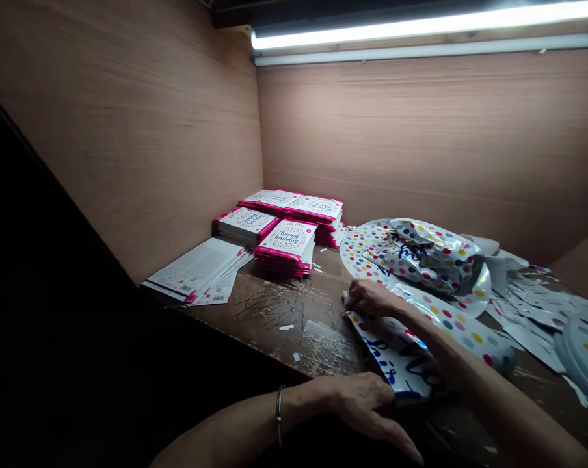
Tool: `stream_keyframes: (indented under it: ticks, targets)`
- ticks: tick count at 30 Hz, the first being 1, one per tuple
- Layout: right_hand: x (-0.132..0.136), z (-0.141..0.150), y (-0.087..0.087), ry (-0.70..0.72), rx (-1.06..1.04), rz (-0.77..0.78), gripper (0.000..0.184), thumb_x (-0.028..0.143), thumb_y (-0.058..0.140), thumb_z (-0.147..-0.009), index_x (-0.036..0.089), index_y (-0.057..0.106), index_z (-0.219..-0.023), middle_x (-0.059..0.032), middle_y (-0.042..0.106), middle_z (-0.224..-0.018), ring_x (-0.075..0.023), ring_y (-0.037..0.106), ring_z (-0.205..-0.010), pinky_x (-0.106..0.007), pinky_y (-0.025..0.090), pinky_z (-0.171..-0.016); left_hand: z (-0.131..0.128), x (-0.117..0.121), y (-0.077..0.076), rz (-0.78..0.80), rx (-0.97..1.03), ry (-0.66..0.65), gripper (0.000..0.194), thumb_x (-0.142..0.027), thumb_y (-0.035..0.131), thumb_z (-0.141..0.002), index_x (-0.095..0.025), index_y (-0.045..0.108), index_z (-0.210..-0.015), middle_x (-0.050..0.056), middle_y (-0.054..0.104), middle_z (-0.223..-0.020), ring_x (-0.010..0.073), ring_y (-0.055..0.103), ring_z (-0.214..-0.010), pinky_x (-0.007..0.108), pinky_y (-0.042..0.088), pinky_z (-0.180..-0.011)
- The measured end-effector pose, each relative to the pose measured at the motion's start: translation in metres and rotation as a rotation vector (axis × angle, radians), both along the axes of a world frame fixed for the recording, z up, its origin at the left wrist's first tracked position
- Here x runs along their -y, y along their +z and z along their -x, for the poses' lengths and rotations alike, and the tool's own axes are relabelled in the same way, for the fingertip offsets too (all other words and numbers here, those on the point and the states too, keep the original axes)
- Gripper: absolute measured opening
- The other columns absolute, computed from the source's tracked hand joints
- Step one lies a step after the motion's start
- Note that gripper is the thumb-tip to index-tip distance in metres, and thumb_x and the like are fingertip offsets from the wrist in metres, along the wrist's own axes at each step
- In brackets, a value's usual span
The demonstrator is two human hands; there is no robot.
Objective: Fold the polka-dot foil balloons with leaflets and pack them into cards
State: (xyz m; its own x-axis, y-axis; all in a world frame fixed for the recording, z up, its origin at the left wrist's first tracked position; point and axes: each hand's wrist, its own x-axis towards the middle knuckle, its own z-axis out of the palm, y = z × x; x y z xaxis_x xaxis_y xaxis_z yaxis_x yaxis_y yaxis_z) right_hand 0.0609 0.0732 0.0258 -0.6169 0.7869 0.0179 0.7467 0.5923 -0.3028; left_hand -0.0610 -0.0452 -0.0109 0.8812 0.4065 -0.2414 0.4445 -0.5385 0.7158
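Note:
A foil balloon (396, 364), white with coloured dots and dark blue lettering, lies folded into a flat strip near the table's front edge. My right hand (372, 299) is closed at its far left end, knuckles up, the fingers curled down on the foil. A small pale tip shows beside those fingers. My left hand (365, 403), with a bangle on its wrist, rests along the strip's near edge. Its thumb points away to the lower right and its fingertips touch the foil. Just behind the strip, a dotted balloon (462, 331) bulges in a loose fold.
Stacks of pink-edged "happy birthday" packets (287, 240) stand at the back left. Printed sleeves (191, 266) fan out beside them. A crumpled balloon (421, 253) lies on a round dotted sheet (355, 250). White scraps (533, 309) and round dotted sheets (587, 351) lie on the right.

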Motion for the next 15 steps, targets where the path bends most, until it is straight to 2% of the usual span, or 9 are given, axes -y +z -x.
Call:
stream_keyframes:
  ticks: [2, 4, 7, 10, 13, 15]
  targets:
    - [-0.011, -0.001, -0.024, -0.030, 0.023, 0.051, 0.007, 0.012, 0.060, -0.066, 0.014, 0.061, -0.060, -0.0055, 0.061, -0.081, -0.0150, 0.054, -0.071, -0.022, 0.036, -0.061, 0.001, -0.004, 0.002, 0.035, -0.030, 0.013, 0.055, -0.067, 0.053, -0.070, -0.014, 0.056, -0.057, -0.001, 0.050, -0.051, 0.0152, 0.055, -0.056, 0.022, 0.042, -0.051]
    - [-0.015, -0.010, -0.038, -0.065, 0.022, 0.089, 0.006, 0.012, 0.057, -0.067, 0.014, 0.061, -0.063, -0.0063, 0.060, -0.087, -0.0151, 0.054, -0.075, -0.022, 0.036, -0.063, 0.002, -0.007, 0.002, 0.089, 0.012, 0.022, 0.053, -0.065, 0.052, -0.073, -0.014, 0.056, -0.060, -0.001, 0.052, -0.056, 0.0149, 0.055, -0.059, 0.022, 0.043, -0.053]
    - [-0.018, -0.020, -0.040, -0.120, 0.006, 0.148, 0.008, 0.017, 0.057, -0.067, 0.014, 0.062, -0.074, -0.0051, 0.060, -0.088, -0.0155, 0.054, -0.076, -0.022, 0.037, -0.063, 0.003, -0.009, -0.002, 0.126, 0.057, 0.021, 0.051, -0.064, 0.052, -0.074, -0.014, 0.059, -0.065, 0.000, 0.055, -0.061, 0.0151, 0.056, -0.061, 0.022, 0.044, -0.054]
    - [-0.021, -0.018, -0.038, -0.141, -0.021, 0.212, 0.025, 0.020, 0.060, -0.065, 0.017, 0.061, -0.090, -0.0008, 0.060, -0.082, -0.0144, 0.053, -0.072, -0.021, 0.036, -0.059, 0.002, -0.009, -0.007, 0.105, 0.088, 0.007, 0.054, -0.067, 0.050, -0.073, -0.014, 0.060, -0.068, 0.001, 0.056, -0.062, 0.0155, 0.056, -0.062, 0.023, 0.044, -0.054]
    - [-0.024, -0.010, -0.040, -0.127, -0.042, 0.234, 0.013, 0.018, 0.059, -0.061, 0.016, 0.060, -0.074, 0.0008, 0.058, -0.072, -0.0142, 0.051, -0.066, -0.022, 0.035, -0.057, 0.001, -0.009, -0.007, 0.106, 0.048, -0.005, 0.054, -0.067, 0.050, -0.073, -0.014, 0.057, -0.064, 0.002, 0.055, -0.060, 0.0164, 0.056, -0.061, 0.023, 0.044, -0.053]
    - [-0.024, -0.007, -0.041, -0.108, -0.076, 0.215, 0.005, 0.016, 0.058, -0.059, 0.016, 0.055, -0.062, -0.0011, 0.058, -0.077, -0.0154, 0.052, -0.073, -0.023, 0.036, -0.061, 0.001, -0.008, -0.003, 0.110, 0.000, 0.013, 0.055, -0.068, 0.050, -0.073, -0.014, 0.057, -0.064, 0.003, 0.056, -0.060, 0.0174, 0.056, -0.061, 0.024, 0.043, -0.051]
